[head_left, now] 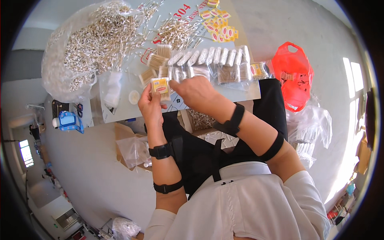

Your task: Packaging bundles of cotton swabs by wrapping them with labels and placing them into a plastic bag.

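Upright in my left hand (151,110) is a small clear pack of cotton swabs (166,96) with a yellow card label (160,85), gripped between thumb and fingers near the table's front edge. My right hand (195,92) is closed, its fingers curled and the fingertips at the pack's upper right corner. Whatever those fingers pinch is hidden. Just behind both hands lie several loose bundles of cotton swabs (157,61). A row of bagged swab packs (230,74) stretches to the right, white tips upward.
A big clear bag of loose swabs (86,52) fills the table's left side. A swab pile (178,34) and yellow cards (220,24) lie farther back. A red plastic bag (293,76) hangs at right. Below the table are cardboard boxes (124,144); scissors (79,110) lie left.
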Demonstrator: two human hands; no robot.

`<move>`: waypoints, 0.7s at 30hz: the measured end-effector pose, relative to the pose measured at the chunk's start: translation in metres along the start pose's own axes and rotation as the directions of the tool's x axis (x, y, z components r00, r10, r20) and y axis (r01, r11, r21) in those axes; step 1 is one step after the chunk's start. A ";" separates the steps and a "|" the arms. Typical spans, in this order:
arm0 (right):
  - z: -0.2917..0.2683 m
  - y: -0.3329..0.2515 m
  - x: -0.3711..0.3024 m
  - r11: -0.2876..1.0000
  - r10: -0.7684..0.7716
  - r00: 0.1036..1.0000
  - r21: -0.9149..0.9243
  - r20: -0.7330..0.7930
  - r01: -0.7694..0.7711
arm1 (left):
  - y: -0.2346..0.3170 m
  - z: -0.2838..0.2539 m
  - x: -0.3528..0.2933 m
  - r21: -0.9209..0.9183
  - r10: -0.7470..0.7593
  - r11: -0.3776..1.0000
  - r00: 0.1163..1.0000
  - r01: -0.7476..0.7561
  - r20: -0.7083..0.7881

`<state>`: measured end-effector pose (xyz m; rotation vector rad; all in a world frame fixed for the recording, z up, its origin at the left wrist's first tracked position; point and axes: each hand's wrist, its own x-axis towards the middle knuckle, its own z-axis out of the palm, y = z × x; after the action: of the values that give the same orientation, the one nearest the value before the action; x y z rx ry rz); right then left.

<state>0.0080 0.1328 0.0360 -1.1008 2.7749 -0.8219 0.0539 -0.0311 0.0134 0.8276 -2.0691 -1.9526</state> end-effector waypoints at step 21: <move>0.014 -0.005 0.016 0.987 -0.076 0.997 -0.146 -0.034 0.070 | 0.006 -0.004 0.053 0.058 0.021 0.997 0.931 -0.045 0.364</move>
<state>0.0027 0.1131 0.0288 -1.2282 2.8825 -0.6637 0.0100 -0.0617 0.0063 0.4610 -2.3379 -2.1647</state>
